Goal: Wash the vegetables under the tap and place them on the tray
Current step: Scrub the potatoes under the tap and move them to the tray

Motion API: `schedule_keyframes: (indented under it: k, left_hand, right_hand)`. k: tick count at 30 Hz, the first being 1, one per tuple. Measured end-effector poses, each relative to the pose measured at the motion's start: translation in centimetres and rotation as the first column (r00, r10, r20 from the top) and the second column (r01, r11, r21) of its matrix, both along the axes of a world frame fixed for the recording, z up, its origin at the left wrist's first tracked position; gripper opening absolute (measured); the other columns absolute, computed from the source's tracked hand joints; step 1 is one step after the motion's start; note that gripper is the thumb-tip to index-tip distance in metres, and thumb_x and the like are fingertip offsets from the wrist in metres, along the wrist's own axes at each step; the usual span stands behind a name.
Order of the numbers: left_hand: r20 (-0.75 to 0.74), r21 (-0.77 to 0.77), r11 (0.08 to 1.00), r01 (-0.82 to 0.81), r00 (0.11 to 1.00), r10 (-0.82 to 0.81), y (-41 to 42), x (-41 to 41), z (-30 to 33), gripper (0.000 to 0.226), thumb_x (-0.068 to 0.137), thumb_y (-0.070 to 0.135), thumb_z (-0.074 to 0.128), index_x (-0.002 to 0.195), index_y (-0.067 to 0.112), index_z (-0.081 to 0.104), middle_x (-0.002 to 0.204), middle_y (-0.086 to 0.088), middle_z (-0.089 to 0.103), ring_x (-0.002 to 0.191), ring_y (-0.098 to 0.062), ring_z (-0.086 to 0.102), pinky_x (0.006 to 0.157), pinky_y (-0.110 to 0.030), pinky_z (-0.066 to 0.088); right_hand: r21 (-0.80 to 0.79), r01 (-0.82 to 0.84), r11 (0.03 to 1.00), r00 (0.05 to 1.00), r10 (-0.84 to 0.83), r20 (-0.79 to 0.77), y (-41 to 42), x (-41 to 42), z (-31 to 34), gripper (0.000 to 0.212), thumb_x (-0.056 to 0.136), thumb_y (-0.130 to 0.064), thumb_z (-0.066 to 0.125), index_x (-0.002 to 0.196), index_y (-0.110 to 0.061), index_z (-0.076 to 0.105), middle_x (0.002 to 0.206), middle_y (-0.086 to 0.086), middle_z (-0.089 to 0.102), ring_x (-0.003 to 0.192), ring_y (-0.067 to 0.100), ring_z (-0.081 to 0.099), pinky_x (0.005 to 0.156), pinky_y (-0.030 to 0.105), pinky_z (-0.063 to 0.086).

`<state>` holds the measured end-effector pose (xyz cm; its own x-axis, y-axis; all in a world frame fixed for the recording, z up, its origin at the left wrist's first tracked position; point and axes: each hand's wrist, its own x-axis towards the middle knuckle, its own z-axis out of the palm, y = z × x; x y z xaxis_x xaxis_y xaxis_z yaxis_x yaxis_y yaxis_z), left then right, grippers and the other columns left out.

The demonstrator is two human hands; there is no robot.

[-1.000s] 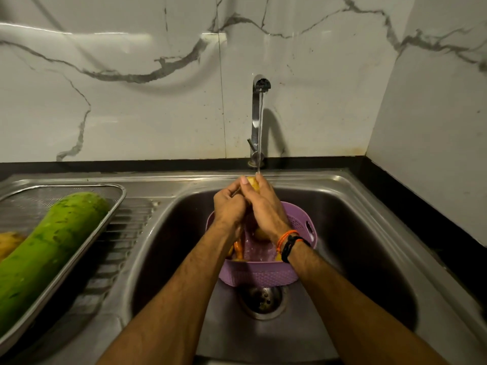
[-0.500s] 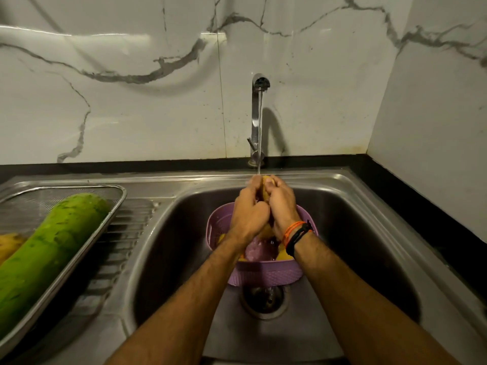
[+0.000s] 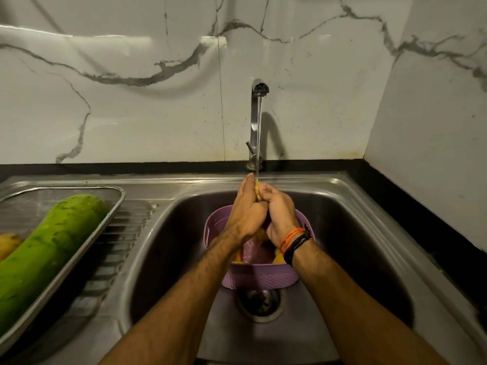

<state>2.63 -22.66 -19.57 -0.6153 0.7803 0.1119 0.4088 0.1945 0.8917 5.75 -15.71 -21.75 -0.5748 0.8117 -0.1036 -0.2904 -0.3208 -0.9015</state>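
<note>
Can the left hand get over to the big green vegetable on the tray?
Probably yes. The green vegetable lies uncovered in the tray on that side, nothing between. But the left hand is holding a yellow vegetable under the tap.

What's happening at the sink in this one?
A person is washing a small yellow vegetable under the running tap, with the left hand and right hand clasped around it in the stream. Directly below, a purple basket sits in the sink over the drain, with a few more yellowish pieces inside. On the drainboard to the left, a metal tray already holds a long green gourd and something yellow at its edge.
</note>
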Motion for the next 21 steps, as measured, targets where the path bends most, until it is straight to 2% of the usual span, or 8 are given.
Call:
schedule_keyframes:
  k: [2,4,10,12,14,17,19,21]
  left_hand:
    - [-0.013,0.014,1.000,0.022,1.000,-0.022,0.2,0.0,-0.4,0.077,0.082,0.015,0.048,0.154,0.008,0.021,0.162,-0.011,0.022,0.149,-0.025,0.019,0.124,-0.045,0.014]
    - [-0.014,-0.016,0.999,0.043,0.999,-0.043,0.2,0.1,-1.0,0.078,0.081,0.017,0.046,0.155,0.010,0.022,0.163,-0.008,0.020,0.150,-0.022,0.017,0.124,-0.047,0.015]
    - [0.005,0.004,0.999,0.052,0.999,-0.052,0.2,0.1,-0.3,0.076,0.092,0.004,0.047,0.158,0.010,0.009,0.166,-0.004,0.008,0.152,-0.018,0.007,0.121,-0.027,0.003]
    - [-0.019,0.013,0.998,0.066,0.998,-0.066,0.4,-0.1,-1.2,0.078,0.082,0.014,0.047,0.155,0.008,0.019,0.163,-0.009,0.018,0.150,-0.025,0.017,0.125,-0.043,0.011]
    - [-0.012,0.012,0.998,0.061,0.998,-0.061,0.6,-0.7,-1.8,0.079,0.073,0.020,0.046,0.149,0.007,0.028,0.157,-0.014,0.028,0.145,-0.030,0.027,0.120,-0.052,0.025]
    - [-0.008,0.001,0.999,0.045,0.999,-0.045,0.5,-0.7,-1.0,0.076,0.087,0.012,0.050,0.156,0.007,0.018,0.163,-0.006,0.019,0.150,-0.024,0.016,0.124,-0.043,0.013]
    - [-0.015,0.042,0.998,0.051,0.999,-0.050,0.8,-0.8,-1.4,0.076,0.089,0.007,0.048,0.157,0.009,0.015,0.164,-0.003,0.015,0.152,-0.021,0.010,0.124,-0.037,0.008]
    - [-0.014,0.060,0.994,0.088,0.996,-0.087,0.9,-0.8,-2.0,0.073,0.087,0.008,0.047,0.156,0.012,0.022,0.163,-0.001,0.017,0.151,-0.020,0.012,0.125,-0.040,0.010]
  right_hand:
    - [-0.011,0.038,0.999,0.999,-0.038,0.018,0.4,0.0,0.4,0.027,0.097,-0.010,0.053,0.120,-0.004,0.066,0.113,0.016,0.069,0.108,0.027,0.066,0.094,0.037,0.053]
    - [-0.031,0.064,0.997,0.998,-0.064,0.028,0.7,0.3,0.5,0.026,0.098,-0.010,0.052,0.119,-0.003,0.065,0.113,0.016,0.069,0.106,0.027,0.066,0.093,0.037,0.053]
    - [-0.021,0.014,1.000,1.000,-0.014,0.015,0.6,0.0,0.2,0.026,0.097,-0.010,0.053,0.118,-0.004,0.067,0.113,0.016,0.070,0.109,0.028,0.066,0.098,0.040,0.052]
    - [-0.030,0.052,0.998,0.998,-0.050,0.048,0.9,0.0,0.4,0.026,0.098,-0.012,0.052,0.119,-0.005,0.066,0.114,0.015,0.069,0.109,0.028,0.065,0.098,0.041,0.051]
    - [-0.029,0.046,0.999,0.998,-0.044,0.042,1.0,0.2,0.2,0.026,0.098,-0.011,0.051,0.119,-0.006,0.066,0.113,0.014,0.069,0.108,0.027,0.065,0.092,0.038,0.054]
    - [-0.012,-0.019,1.000,1.000,0.019,0.012,0.3,0.4,0.1,0.026,0.098,-0.009,0.051,0.118,-0.006,0.067,0.112,0.014,0.069,0.105,0.024,0.066,0.080,0.029,0.054]
    - [-0.014,-0.004,1.000,1.000,0.005,0.013,0.6,0.1,0.3,0.026,0.097,-0.008,0.051,0.117,-0.005,0.067,0.114,0.016,0.069,0.107,0.026,0.065,0.087,0.033,0.054]
    - [-0.027,0.030,0.999,0.999,-0.029,0.033,1.0,0.1,0.3,0.025,0.097,-0.008,0.052,0.117,-0.005,0.067,0.113,0.016,0.069,0.108,0.027,0.065,0.095,0.039,0.053]
